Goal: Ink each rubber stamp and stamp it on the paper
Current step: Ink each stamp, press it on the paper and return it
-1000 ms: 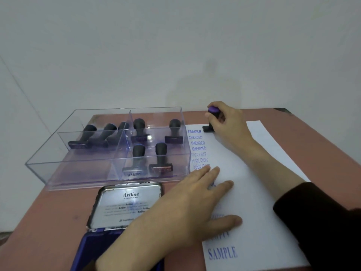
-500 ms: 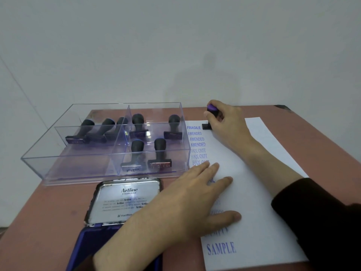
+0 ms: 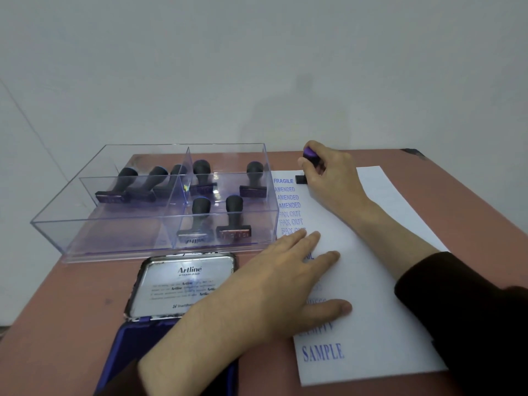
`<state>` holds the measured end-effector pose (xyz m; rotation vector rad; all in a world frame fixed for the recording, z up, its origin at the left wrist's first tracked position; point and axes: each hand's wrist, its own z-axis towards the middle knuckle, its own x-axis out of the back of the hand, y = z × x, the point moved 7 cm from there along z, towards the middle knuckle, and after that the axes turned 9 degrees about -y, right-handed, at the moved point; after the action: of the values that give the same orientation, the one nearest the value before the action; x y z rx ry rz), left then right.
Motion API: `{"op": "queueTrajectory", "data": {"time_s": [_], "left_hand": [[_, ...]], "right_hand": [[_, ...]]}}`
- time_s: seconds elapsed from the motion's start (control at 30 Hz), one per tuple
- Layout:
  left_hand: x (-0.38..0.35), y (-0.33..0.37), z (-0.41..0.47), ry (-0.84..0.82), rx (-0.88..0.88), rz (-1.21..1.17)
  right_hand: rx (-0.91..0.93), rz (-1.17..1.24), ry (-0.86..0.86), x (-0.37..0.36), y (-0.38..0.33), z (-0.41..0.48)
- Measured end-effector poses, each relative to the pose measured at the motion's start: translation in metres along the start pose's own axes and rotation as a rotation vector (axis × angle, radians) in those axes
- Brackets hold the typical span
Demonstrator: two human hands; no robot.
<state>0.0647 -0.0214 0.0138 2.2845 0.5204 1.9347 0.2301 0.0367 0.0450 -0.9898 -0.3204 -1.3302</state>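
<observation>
pressing a stamp down is where this is at. the right hand (image 3: 331, 178) has its fingers curled round the purple-topped stamp (image 3: 309, 155). the stamp's dark base sits on the paper (image 3: 385, 281) at the far end, just right of the "fragile" print that heads the blue column. the left hand (image 3: 288, 284) lies flat on the near half of the sheet, fingers spread, pinning it and covering a few prints. so i'd call this the stamping step, with a second column just starting.

seven other stamps (image 3: 233, 218) sit in the clear tray (image 3: 154, 238) off to the left, three of them leaning together in its left compartment. the ink pad (image 3: 183, 284) lies open just in front of the tray, lid up, the pad itself mostly hidden under the left forearm.

next move, i reckon: lift straight up so the print doesn't smear, with the flat hand holding the sheet so it doesn't come up with the rubber.
</observation>
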Motion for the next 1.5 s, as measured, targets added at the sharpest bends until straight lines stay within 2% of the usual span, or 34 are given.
{"op": "queueTrajectory", "data": {"time_s": [0.63, 0.77, 0.83, 0.93, 1.03, 1.23, 1.4, 1.5], "left_hand": [[-0.001, -0.001, 0.000, 0.001, 0.010, -0.003], [-0.001, -0.001, 0.000, -0.001, 0.012, -0.002], [-0.001, -0.002, 0.000, 0.008, 0.013, -0.002], [-0.002, -0.002, 0.000, 0.020, 0.010, -0.001], [-0.002, -0.002, 0.000, 0.022, 0.006, 0.004], [-0.002, -0.002, 0.000, 0.027, 0.006, 0.014], [-0.005, 0.001, 0.001, 0.012, 0.010, -0.028], [-0.002, 0.003, -0.001, 0.076, -0.016, -0.037]], "right_hand": [[-0.009, -0.015, -0.019, 0.000, -0.001, -0.001], [-0.058, 0.007, -0.098, 0.000, 0.000, 0.004], [-0.162, 0.117, -0.098, 0.003, 0.006, 0.009], [-0.376, 0.490, 0.092, 0.018, 0.024, 0.012], [-0.481, 0.692, 0.149, 0.020, 0.029, 0.009], [-0.530, 0.721, 0.137, 0.010, 0.034, -0.003], [-0.597, 0.850, 0.142, 0.007, 0.035, -0.008], [-0.640, 0.898, 0.126, 0.009, 0.034, -0.009]]}}
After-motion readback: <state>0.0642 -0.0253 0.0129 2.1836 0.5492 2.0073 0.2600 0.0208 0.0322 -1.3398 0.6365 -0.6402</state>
